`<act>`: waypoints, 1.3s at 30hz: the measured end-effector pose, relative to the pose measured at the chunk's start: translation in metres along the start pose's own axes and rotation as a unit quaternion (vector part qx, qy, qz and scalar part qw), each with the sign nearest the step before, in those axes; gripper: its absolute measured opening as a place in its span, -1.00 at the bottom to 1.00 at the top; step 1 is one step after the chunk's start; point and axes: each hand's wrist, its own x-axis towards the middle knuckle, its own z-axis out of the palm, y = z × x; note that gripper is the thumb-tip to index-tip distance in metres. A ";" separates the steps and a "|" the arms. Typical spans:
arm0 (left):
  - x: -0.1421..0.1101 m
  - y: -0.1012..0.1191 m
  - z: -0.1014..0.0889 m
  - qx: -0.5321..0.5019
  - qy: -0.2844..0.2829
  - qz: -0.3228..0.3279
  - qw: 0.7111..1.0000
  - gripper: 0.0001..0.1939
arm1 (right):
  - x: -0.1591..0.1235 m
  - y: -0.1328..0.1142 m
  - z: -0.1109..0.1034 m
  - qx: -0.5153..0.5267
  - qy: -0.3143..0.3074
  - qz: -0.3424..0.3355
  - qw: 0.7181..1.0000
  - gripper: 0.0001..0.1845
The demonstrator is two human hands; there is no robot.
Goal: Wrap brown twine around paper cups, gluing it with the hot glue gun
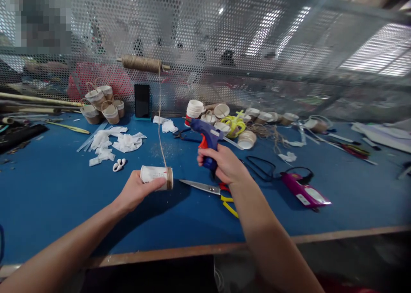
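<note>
In my left hand (136,192) lies a white paper cup (152,173), tipped on its side, with a few turns of brown twine round the end that points right. From that end a strand of twine (160,126) runs up to a twine spool (141,63) on a stick at the mesh. My right hand (224,162) grips a blue hot glue gun (207,132) with a red trigger, its nozzle pointing up and left, apart from the cup. Below the glue gun, scissors (208,188) with red and yellow handles lie on the table, partly behind my right forearm.
Twine-covered cups (111,112) stand at the back left beside a black phone (142,100). White scraps (128,142) and small white snips (119,164) lie nearer. Stacked white cups (195,108) and yellow ribbon (236,124) sit behind the glue gun. A purple box (305,190) with a cord lies right.
</note>
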 end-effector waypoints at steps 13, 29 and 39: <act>0.012 -0.003 0.005 0.095 -0.013 -0.030 0.995 -0.63 | -0.024 -0.004 0.057 0.094 -0.144 -0.035 0.984 -0.75; 0.014 -0.004 0.009 0.057 0.018 -0.030 0.998 -0.83 | -0.030 -0.002 0.056 -0.024 -0.193 -0.077 0.978 -0.74; 0.009 -0.001 0.001 0.033 0.058 -0.036 0.997 -0.73 | -0.026 -0.011 0.027 -0.035 -0.030 -0.086 0.995 -0.75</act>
